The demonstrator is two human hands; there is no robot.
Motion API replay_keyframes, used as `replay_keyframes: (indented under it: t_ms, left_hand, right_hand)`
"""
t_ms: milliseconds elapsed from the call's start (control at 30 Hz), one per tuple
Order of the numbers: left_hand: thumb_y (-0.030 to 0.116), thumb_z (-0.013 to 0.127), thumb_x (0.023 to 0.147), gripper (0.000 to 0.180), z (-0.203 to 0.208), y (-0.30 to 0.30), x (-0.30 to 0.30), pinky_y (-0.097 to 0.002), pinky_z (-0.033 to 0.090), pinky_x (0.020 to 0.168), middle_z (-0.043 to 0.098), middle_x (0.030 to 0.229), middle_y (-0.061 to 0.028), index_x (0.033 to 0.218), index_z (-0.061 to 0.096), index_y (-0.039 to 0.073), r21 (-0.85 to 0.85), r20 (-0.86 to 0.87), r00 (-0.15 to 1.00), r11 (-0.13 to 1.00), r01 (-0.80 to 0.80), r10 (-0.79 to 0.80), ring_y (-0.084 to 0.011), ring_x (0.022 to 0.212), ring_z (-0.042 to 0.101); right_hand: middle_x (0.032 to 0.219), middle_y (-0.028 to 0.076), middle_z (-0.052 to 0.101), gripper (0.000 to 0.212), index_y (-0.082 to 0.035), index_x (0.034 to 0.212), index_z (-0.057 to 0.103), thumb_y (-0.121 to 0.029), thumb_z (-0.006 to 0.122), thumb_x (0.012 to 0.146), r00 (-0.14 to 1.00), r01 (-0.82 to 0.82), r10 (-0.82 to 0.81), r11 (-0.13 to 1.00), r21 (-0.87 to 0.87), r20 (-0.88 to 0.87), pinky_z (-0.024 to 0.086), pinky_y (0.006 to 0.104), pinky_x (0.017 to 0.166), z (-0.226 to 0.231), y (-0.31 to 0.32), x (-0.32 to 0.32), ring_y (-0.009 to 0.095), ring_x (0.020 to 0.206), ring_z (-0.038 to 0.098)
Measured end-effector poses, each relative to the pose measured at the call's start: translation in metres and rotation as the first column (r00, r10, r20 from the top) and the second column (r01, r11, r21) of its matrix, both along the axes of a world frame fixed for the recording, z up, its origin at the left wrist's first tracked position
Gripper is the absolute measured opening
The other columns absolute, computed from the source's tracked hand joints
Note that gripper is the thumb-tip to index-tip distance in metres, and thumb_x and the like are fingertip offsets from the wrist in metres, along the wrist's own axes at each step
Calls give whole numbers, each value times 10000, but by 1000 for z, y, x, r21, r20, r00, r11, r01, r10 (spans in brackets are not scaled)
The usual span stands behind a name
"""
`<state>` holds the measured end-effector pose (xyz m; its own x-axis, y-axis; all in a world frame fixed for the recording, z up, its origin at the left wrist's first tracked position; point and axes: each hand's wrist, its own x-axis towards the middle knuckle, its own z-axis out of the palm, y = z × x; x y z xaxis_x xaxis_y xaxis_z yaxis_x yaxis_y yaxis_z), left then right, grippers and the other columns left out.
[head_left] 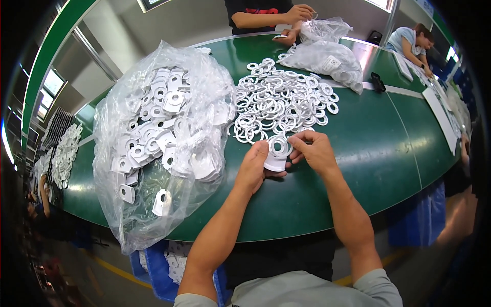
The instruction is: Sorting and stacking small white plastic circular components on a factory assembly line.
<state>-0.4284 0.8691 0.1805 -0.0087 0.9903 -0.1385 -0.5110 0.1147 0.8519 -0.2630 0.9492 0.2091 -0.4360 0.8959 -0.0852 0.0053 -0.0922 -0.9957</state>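
My left hand (pixel 252 166) grips a white plastic bracket (pixel 275 162) with a curved lower edge and a round hole in its upper part, the thumb along its left side. At the bracket's hole lies a white ring (pixel 286 147), and my right hand (pixel 318 152) pinches its right edge between thumb and forefinger. Both hands are closed, above the green table just in front of a heap of loose white rings (pixel 286 100). The right hand's lower fingers are partly hidden behind the bracket.
Left of my hands, a large clear plastic bag (pixel 110 153) lies open, with several white brackets (pixel 146 135) in it. Bagged rings (pixel 332 64) lie beyond the heap on the green table (pixel 373 148). A co-worker's hands (pixel 294 25) work across it; blue bins (pixel 417 217) stand below the near edge.
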Motion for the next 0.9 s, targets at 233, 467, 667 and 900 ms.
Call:
replay_keyframes:
  t_ms: [233,467,667,900]
  left_hand:
    - [416,364,1008,468,4,-1,0,-355,615,636,622,1054,-152,1245,424,16,-21,-17,999,999,42,-42,-252,840,680]
    - [331,393,1019,367,3,0,1,-313,601,601,636,1012,-124,1219,436,26,-29,-24,997,997,75,-76,-200,803,678]
    - [204,394,1014,308,4,0,3,-313,604,591,628,997,-136,1243,414,-1,-58,-66,997,998,22,-26,-205,792,673]
    - [198,394,1014,315,1,5,4,-320,607,598,619,1046,-153,1256,407,-3,-29,-88,995,999,44,-46,-216,803,678]
  right_hand:
    - [700,67,633,193,49,919,664,-137,681,870,995,9,-15,998,62,99,496,233,472,-2,0,-1,105,546,587]
    - [698,61,635,202,45,897,659,-153,684,867,982,43,-62,993,108,177,500,229,465,-2,-7,-7,94,546,593]
    - [695,64,640,205,44,880,653,-156,691,857,975,102,-129,983,150,183,510,234,452,0,-13,-13,97,537,607]
    - [712,63,629,243,43,952,624,-155,710,841,980,140,-158,980,138,125,493,228,446,-3,-16,-12,96,522,591]
